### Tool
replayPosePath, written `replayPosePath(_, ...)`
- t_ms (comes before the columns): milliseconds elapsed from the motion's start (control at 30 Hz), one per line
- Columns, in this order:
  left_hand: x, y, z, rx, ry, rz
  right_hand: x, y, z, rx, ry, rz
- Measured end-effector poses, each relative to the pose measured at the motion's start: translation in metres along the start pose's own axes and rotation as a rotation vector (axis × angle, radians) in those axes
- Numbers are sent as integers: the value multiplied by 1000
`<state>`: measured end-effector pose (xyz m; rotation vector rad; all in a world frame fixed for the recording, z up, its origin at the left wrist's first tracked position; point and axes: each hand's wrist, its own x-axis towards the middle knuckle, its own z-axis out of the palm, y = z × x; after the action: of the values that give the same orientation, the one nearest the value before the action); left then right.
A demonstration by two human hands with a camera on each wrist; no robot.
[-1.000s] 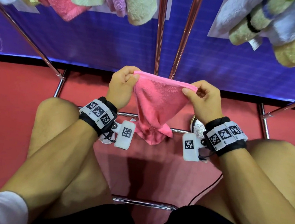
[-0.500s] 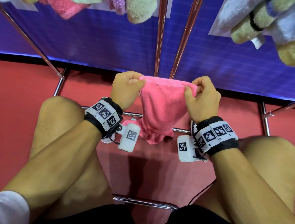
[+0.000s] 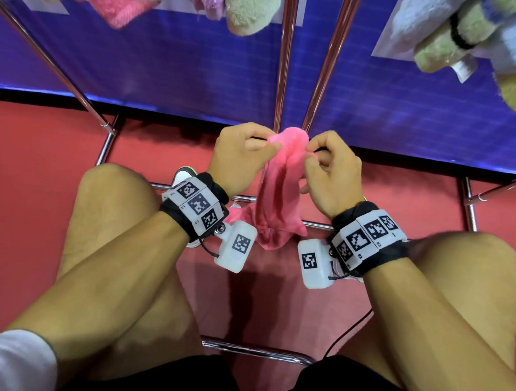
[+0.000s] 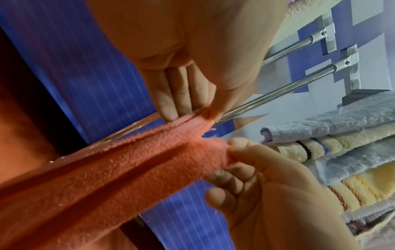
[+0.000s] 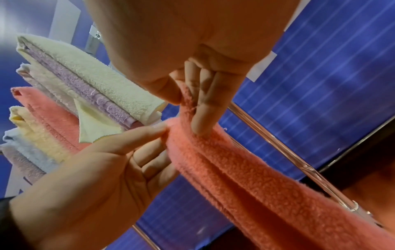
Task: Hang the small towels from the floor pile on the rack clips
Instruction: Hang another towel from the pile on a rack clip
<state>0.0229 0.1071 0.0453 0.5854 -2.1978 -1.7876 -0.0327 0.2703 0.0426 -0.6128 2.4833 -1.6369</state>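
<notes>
A small pink towel [image 3: 278,197] hangs folded lengthwise between my knees, its lower end near the rack's low bar. My left hand [image 3: 273,145] pinches its top edge from the left, and my right hand [image 3: 308,151] pinches it from the right, close together. In the left wrist view the left hand's fingers [image 4: 171,104] and thumb clamp the pink towel [image 4: 128,169], with the right hand [image 4: 256,177] gripping beside them. In the right wrist view the right hand's fingers [image 5: 200,110] pinch the pink towel [image 5: 235,177] while the left hand [image 5: 162,130] holds its fold. No clip or floor pile is in view.
Towels hang overhead at the upper left [image 3: 136,3] and upper right [image 3: 478,43]. Two chrome poles [image 3: 284,58] rise just behind the hands, before a blue backdrop [image 3: 167,71]. Low chrome bars [image 3: 257,351] cross the red floor [image 3: 27,208]. My bare knees flank the towel.
My hands have come together, gathering the towel's top edge from a spread sheet into a narrow lengthwise fold. The towel now hangs as a strip.
</notes>
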Motion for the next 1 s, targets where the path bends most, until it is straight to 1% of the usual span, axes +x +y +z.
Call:
replayPosePath(67,-4,2,3,-20,-65,19,-1,0,3,-10,-54,-13)
replayPosePath(167,-8,3,7,-17,-111,35,-1,2,4,-60,-111,-33)
replayPosePath(233,-8,2,6,-16,-139,31,-1,3,5,-74,-108,-31)
replayPosePath(333,-9,0,7,13,-177,29,-1,3,5,-46,-97,17)
replayPosePath(467,-8,0,7,14,-173,41,0,6,4,-22,-136,46)
replayPosePath(600,-7,0,5,24,-166,35,0,9,2,-93,-177,-51)
replayPosePath(667,-8,-1,6,-4,-167,14,1,10,0,-121,-153,-134)
replayPosePath(767,-8,-1,6,-54,-183,-23,2,12,-2,-173,-78,-261)
replayPosePath(833,-8,1,6,-94,-234,-38,3,15,-1,-168,-46,-264)
replayPosePath(933,-9,2,7,-123,-311,-43,3,16,-3,-158,-39,-247)
replayPosePath(1000,-10,1,9,-125,-339,-43,3,16,-4,-198,-43,-257)
